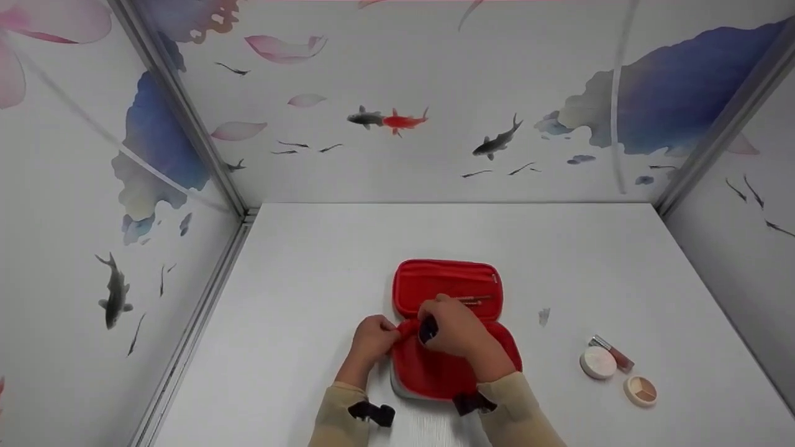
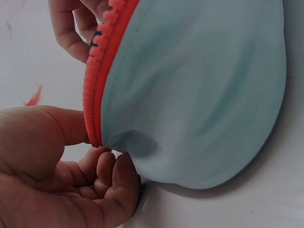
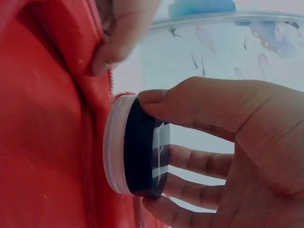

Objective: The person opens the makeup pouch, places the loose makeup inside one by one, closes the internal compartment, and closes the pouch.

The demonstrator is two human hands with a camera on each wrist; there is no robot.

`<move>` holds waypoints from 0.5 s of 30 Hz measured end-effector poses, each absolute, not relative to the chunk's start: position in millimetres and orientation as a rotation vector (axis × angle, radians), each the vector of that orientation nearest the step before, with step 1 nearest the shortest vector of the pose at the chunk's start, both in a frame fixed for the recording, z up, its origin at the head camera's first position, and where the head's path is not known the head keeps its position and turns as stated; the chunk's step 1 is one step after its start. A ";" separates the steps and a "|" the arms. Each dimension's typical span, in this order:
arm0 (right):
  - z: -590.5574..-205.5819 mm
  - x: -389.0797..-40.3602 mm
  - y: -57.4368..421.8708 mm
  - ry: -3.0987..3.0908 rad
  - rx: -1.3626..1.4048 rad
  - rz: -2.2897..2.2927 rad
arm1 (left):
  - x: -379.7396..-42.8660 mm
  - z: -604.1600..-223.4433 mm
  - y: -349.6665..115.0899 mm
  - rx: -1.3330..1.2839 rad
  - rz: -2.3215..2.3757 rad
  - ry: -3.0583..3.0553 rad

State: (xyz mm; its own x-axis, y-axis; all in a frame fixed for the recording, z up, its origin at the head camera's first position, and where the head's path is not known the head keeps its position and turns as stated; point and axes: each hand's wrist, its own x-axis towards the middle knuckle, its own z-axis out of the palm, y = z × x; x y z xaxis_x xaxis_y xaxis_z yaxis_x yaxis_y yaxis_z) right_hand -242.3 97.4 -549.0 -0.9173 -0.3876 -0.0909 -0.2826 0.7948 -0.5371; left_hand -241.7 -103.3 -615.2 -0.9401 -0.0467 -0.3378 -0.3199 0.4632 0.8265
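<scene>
A zippered pouch (image 1: 447, 372) lies open on the table, its red lining showing and its outside pale. My left hand (image 1: 374, 338) pinches the zipper edge at the pouch's left side; in the left wrist view thumb and fingers grip that red-toothed edge (image 2: 97, 104). Over the pouch's near half, my right hand (image 1: 456, 329) holds a small round cosmetic jar with a dark band (image 3: 138, 147). Thumb and fingers clasp the jar's sides, and it is tipped on edge beside the red lining. Thin pencil-like sticks (image 1: 473, 300) sit in the far half.
To the right lie a round white compact (image 1: 598, 362), a lip gloss tube (image 1: 621, 359) and a round palette of beige tones (image 1: 641, 391). A small greyish translucent piece (image 1: 544, 316) is on the white table (image 1: 310, 273). Printed panels stand on the left, back and right.
</scene>
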 end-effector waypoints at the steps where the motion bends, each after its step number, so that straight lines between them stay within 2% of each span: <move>1: -550.8 -241.7 95.0 2.784 -0.536 -0.775 | -241.7 -615.2 -103.6 -0.318 1.463 2.449; 15: -560.3 -239.8 77.3 2.736 -0.575 -0.772 | -241.0 -616.3 -105.1 -0.274 1.478 2.499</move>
